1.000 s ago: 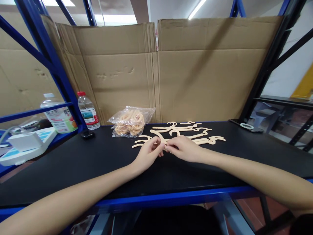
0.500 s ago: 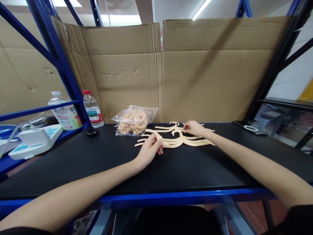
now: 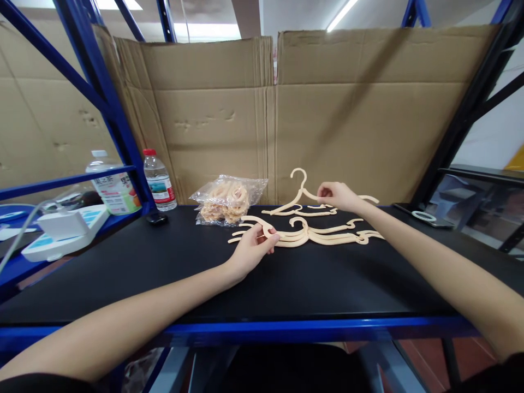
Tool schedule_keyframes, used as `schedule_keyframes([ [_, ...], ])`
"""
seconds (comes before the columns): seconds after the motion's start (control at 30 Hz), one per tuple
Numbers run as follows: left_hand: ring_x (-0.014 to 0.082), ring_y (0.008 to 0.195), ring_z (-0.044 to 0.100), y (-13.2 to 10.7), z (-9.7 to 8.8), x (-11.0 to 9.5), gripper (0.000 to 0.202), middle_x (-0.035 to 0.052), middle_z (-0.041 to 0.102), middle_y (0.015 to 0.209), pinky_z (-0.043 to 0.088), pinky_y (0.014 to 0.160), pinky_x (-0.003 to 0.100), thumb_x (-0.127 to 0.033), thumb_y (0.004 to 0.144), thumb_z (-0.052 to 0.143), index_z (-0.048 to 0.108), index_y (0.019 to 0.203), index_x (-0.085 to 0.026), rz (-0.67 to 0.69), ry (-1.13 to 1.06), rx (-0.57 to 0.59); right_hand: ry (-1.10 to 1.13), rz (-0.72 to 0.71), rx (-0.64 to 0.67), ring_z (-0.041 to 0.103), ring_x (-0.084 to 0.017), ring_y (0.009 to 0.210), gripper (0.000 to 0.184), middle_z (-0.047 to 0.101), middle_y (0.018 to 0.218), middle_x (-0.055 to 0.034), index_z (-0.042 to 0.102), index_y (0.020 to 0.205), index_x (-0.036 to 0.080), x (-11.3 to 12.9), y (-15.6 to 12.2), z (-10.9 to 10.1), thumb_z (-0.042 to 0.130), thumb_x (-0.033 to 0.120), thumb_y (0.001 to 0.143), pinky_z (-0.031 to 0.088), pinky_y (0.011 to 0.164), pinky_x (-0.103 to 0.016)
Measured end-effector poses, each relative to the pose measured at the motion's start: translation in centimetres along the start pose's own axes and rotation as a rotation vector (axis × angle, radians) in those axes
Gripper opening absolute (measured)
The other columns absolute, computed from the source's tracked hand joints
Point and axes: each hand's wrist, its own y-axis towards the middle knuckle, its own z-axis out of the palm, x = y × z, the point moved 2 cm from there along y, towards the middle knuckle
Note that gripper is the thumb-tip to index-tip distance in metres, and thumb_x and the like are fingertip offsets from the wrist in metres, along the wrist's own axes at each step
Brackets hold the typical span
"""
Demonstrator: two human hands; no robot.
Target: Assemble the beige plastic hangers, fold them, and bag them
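Observation:
My right hand [image 3: 338,196] pinches one arm of a cream clothes hanger [image 3: 302,191], which it holds tilted up with the hook on top. Nearer to me, a stack of cream hangers [image 3: 333,238] lies on the black tabletop [image 3: 196,289], their hooks together in the middle. My left hand [image 3: 256,245] is closed round the left side of this stack, thumb on top. Beneath the raised hanger, at the back, more cream hanger pieces [image 3: 315,213] lie flat, partly hidden by it and by my right hand.
A clear plastic bag of cream hooked pieces [image 3: 227,199] stands left of the hangers. Further left are a red-capped water bottle [image 3: 159,183], a small black object [image 3: 157,219] and a white power strip [image 3: 69,232]. Cardboard [image 3: 368,120] walls the back. A white ring [image 3: 423,216] lies at right.
My right hand has lifted a hanger from the back group and tilted it up. My left hand has stayed on the front stack. The view has shifted slightly.

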Motion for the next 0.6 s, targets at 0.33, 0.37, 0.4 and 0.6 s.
schedule_keyframes([
  [0.33,0.0063,0.062,0.045,-0.4,-1.5,-1.7,0.023,-0.0011,0.056,0.075,0.039,0.062,0.02,-0.025,0.067,0.078,0.063,0.08,-0.014,-0.088,-0.256,0.012,0.234,-0.22,0.276,0.056,-0.013,0.064,0.034,0.062,0.084,-0.002,0.054,0.111,0.02,4.8,-6.6,-1.3,0.048,0.015,0.078,0.045,0.059,-0.025],
  [0.37,0.0062,0.063,0.046,-0.4,-1.8,-1.6,0.023,-0.0007,0.057,0.076,0.04,0.062,0.02,-0.025,0.067,0.078,0.063,0.08,-0.013,-0.093,-0.265,-0.002,0.246,-0.235,0.303,0.054,-0.012,0.062,0.032,0.061,0.083,-0.0017,0.054,0.11,0.019,5.1,-6.8,-1.1,0.047,0.015,0.079,0.043,0.057,-0.025],
  [0.4,0.0061,0.063,0.047,-0.5,-2.1,-1.3,0.024,-0.0005,0.057,0.077,0.04,0.063,0.02,-0.024,0.066,0.079,0.063,0.08,-0.013,-0.094,-0.273,-0.02,0.26,-0.25,0.325,0.052,-0.012,0.06,0.029,0.061,0.081,-0.0014,0.055,0.108,0.019,5.4,-7.0,-0.8,0.045,0.016,0.081,0.042,0.056,-0.025],
  [0.6,0.0065,0.062,0.049,-0.2,-3.0,-0.2,0.026,-0.0018,0.055,0.068,0.042,0.063,0.02,-0.024,0.067,0.079,0.058,0.078,-0.013,-0.11,-0.343,-0.018,0.235,-0.275,0.322,0.05,-0.014,0.066,0.035,0.056,0.072,-0.0023,0.055,0.071,0.017,6.8,-8.3,0.5,0.035,0.034,0.095,0.039,0.065,-0.027],
])
